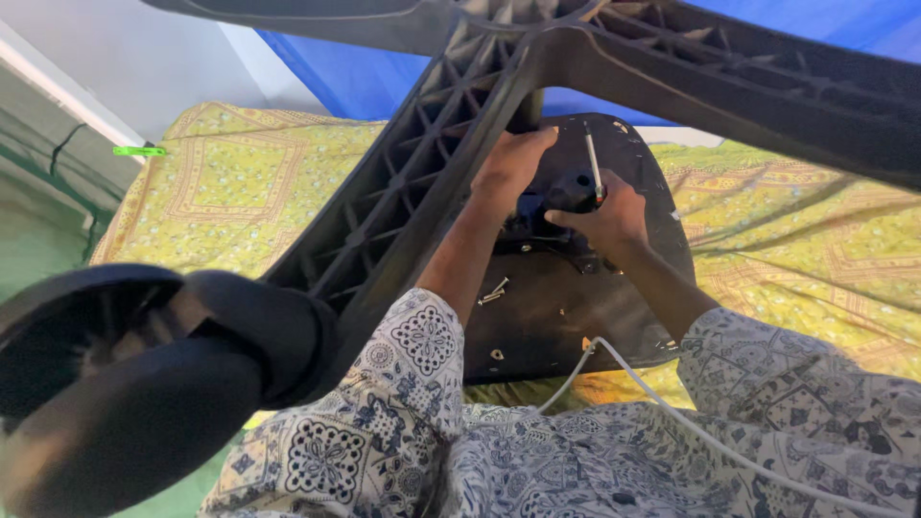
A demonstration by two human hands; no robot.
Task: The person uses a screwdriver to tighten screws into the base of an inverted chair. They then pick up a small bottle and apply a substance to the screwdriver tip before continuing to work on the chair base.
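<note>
Head view looks down past a black chair base (595,58), its ribbed legs fanning out overhead from twelve o'clock, one leg running down to a castor (144,384) at eight o'clock. Beneath it the chair seat (566,307) lies upside down on a bed (259,182) covered in a yellow patterned sheet. The left hand (513,163) is closed around the central column where it meets the seat's underside. Just beside it, the right hand (604,221) grips a black mechanism part (574,188), with a thin white stick-like tool (594,163) held upright between its fingers; whether it is a screwdriver or something else, I cannot tell.

As for progress, my judgement is that the work sits somewhere in the middle: the base stands on the seat plate, yet loose screws (493,293) lie on the seat at six o'clock from the hands, near the left forearm, so fastening looks unfinished. A white cable (652,393) trails across the patterned sleeves towards five o'clock.
</note>
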